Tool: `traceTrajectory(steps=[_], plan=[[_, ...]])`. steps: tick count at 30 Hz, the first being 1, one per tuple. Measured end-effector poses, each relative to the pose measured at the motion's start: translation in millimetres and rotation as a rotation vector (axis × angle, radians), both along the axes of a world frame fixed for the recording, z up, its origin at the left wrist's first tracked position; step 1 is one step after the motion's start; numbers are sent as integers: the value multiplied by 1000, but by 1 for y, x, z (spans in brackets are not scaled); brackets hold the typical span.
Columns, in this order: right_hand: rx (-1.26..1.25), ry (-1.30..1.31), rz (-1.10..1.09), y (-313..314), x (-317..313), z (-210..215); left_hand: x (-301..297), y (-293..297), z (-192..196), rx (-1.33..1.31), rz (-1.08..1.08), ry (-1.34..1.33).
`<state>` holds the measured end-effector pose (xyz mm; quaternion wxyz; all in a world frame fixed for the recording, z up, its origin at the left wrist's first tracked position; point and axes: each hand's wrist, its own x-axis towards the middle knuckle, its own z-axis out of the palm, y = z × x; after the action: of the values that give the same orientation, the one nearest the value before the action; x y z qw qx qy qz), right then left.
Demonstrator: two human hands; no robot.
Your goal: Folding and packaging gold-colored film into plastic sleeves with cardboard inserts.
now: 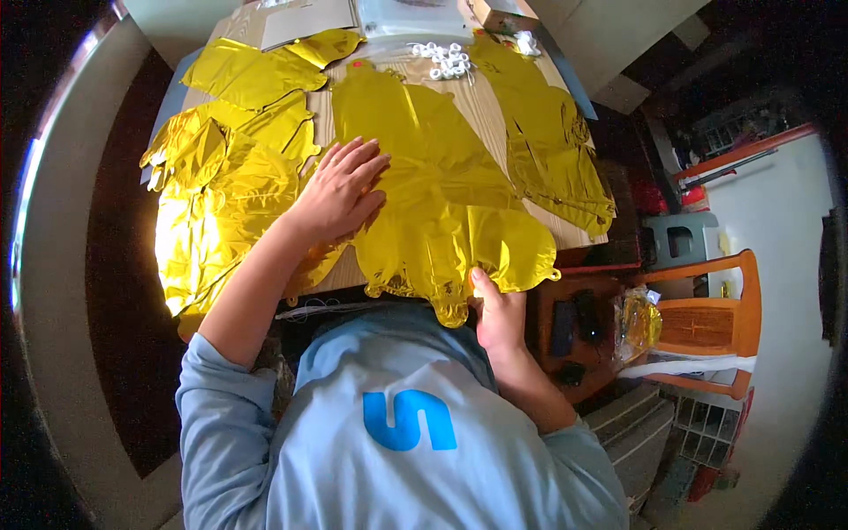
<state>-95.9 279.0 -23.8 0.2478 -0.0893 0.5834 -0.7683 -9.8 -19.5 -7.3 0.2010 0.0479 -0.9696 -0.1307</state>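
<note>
1. Smoothing step, it seems: your left hand (340, 190) lies open, fingers spread flat on the gold foil balloon (433, 190) on the wooden table (481, 102).
2. Your right hand (499, 314) pinches the balloon's near edge; the next move probably calls for even pressure.

So the big foil balloon (433, 185) lies down the middle of the table (481, 106), its tail hanging over the near edge. More foil balloons (230, 168) pile along the left edge, another (552, 150) along the right. Small rings (446, 60) sit at the far edge.
</note>
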Motion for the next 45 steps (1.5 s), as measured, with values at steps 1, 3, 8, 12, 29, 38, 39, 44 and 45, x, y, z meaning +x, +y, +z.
traceTrajectory(steps=[1,3,8,12,29,38,39,44,45], plan=[[22,-16,22,1,-2,-1,-2,1,1,5,-13,7],[72,-48,68,4,-4,-1,-8,5,4,21,-38,22],[95,-89,-41,7,-8,1,-14,23,6,60,-150,-17],[127,200,-123,7,-11,8,-15,21,0,62,-159,-20],[341,1392,631,-22,-5,63,-21,16,-19,-83,-151,-35],[499,1459,545,-24,-66,38,-22,18,-16,-174,-129,5],[512,1466,574,-28,-66,36,-22,19,-16,-158,-129,-26],[457,1345,557,-24,-67,40,-17,17,-12,-118,-157,-98],[430,1323,541,-19,-69,44,-17,17,-12,-130,-157,-101]])
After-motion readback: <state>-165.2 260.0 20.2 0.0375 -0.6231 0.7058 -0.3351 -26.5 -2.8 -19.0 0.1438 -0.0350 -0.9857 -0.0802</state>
